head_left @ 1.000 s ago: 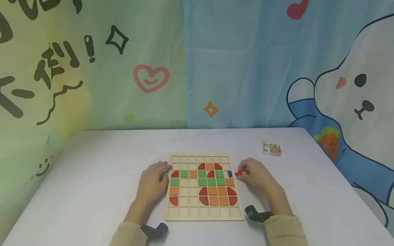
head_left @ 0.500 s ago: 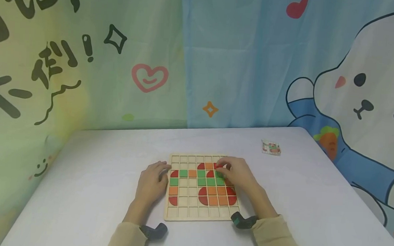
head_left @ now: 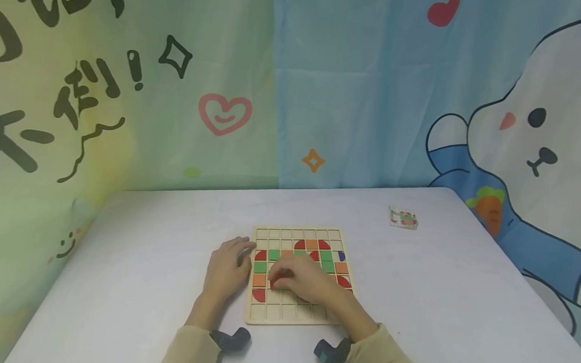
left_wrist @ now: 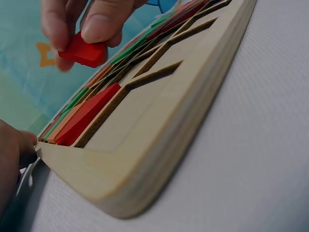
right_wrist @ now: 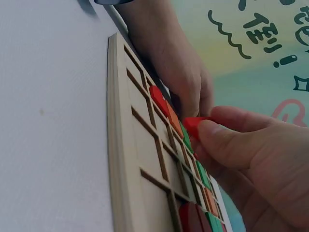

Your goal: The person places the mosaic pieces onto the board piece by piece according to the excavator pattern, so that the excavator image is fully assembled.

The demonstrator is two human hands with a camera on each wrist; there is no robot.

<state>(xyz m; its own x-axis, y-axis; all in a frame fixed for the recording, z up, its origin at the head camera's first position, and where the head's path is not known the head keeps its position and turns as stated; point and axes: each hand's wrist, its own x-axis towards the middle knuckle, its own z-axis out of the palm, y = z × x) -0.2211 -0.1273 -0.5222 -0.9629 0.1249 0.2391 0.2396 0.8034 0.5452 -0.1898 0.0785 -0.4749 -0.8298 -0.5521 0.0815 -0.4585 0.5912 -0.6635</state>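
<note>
A wooden grid board (head_left: 273, 313) lies on the table, with red, green and orange pieces set in several of its cells. Above its left part, my right hand (head_left: 305, 278) pinches a small red piece (left_wrist: 86, 50) between thumb and fingers. In the left wrist view the piece is held apart from the board. My left hand (head_left: 228, 268) rests at the board's left edge, its fingertips touching the frame. Near that edge sit a red quarter-round piece (head_left: 259, 295) and an orange square (head_left: 259, 280). My right hand covers some middle cells in the head view.
A small patterned packet or card (head_left: 403, 217) lies at the back right of the white table (head_left: 437, 299). A blue piece (head_left: 342, 256) sits at the board's right side. Behind the table hangs a printed curtain (head_left: 349, 97).
My right hand has moved left with the red piece, from beside the board's right edge, across the board to its left part. My left hand has stayed at the left edge.
</note>
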